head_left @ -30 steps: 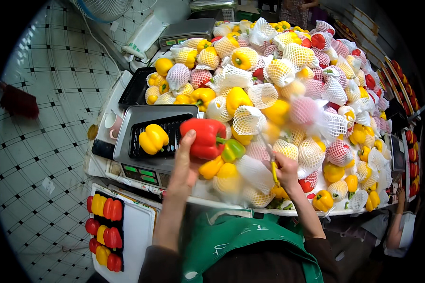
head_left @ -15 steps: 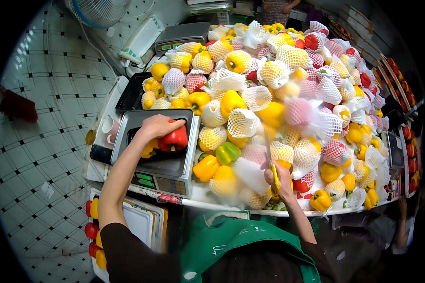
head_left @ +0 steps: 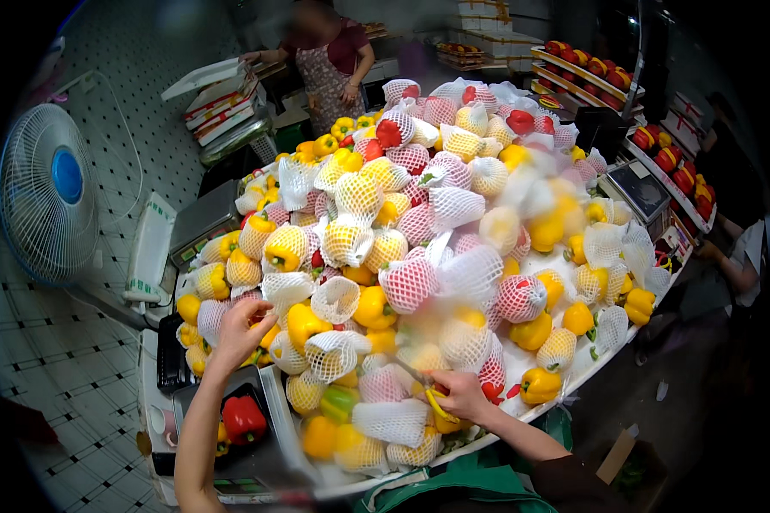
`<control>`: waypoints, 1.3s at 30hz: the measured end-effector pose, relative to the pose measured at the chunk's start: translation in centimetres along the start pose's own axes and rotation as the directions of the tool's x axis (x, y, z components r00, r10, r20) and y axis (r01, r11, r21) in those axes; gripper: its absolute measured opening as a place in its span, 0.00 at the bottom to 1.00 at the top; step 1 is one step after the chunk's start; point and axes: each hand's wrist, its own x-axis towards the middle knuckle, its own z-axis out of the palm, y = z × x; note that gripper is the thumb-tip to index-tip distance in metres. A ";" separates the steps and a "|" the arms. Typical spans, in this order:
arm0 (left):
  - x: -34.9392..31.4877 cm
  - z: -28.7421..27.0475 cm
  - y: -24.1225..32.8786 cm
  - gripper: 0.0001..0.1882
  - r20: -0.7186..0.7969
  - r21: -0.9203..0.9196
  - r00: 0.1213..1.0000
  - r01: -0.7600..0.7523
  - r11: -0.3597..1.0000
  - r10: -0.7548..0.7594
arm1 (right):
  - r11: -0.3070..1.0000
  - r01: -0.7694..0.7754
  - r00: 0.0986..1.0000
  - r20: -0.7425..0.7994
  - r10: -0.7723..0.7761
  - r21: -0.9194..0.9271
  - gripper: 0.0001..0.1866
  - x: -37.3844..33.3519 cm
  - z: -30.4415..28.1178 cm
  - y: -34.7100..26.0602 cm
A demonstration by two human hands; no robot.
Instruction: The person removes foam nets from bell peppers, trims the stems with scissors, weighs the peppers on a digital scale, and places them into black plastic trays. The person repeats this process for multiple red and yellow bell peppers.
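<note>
My left hand (head_left: 246, 332) hovers over the left side of a large heap of bell peppers, fingers bent but apart, with nothing visible in it. Yellow peppers (head_left: 306, 325) and white foam net sleeves (head_left: 337, 301) lie close by. My right hand (head_left: 458, 398) grips yellow-handled scissors (head_left: 437, 405) near the table's front edge, blades pointing up and left over the heap. Below my left forearm, a red bell pepper (head_left: 245, 419) rests in the dark tray of a scale (head_left: 275, 402), next to a partly hidden yellow one.
A fan (head_left: 47, 192) stands at the far left. Across the heap, a person in an apron (head_left: 327, 73) stands beside stacked boxes (head_left: 222, 107). Trays of red and yellow peppers (head_left: 672, 171) line the right. Another person's arm (head_left: 731, 265) shows at the right edge. Blurry patches cover part of the heap.
My left hand has left the red pepper in the scale tray and moved up over the heap. My right hand keeps the scissors. The view has swung up and right.
</note>
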 end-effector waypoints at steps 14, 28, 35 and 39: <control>35.7 14.2 12.9 0.31 -0.258 0.271 0.882 -0.327 0.906 0.395 | 0.813 -0.130 0.991 0.069 0.111 0.568 0.14 -0.8 1.6 5.3; 41.4 17.1 10.8 0.43 -0.377 0.221 0.880 -0.216 0.951 0.288 | -0.025 -0.367 0.929 0.368 0.034 0.930 0.21 -0.7 4.3 8.6; 24.5 12.0 18.6 0.40 -0.088 -0.695 0.995 -0.097 0.712 0.051 | -0.465 -0.397 0.792 0.551 0.261 0.791 0.20 0.7 -2.8 2.1; 8.6 11.4 15.2 0.32 0.116 -0.852 0.969 0.211 0.479 -0.219 | 0.831 0.164 0.930 -0.364 0.049 0.531 0.39 2.0 -5.5 -0.7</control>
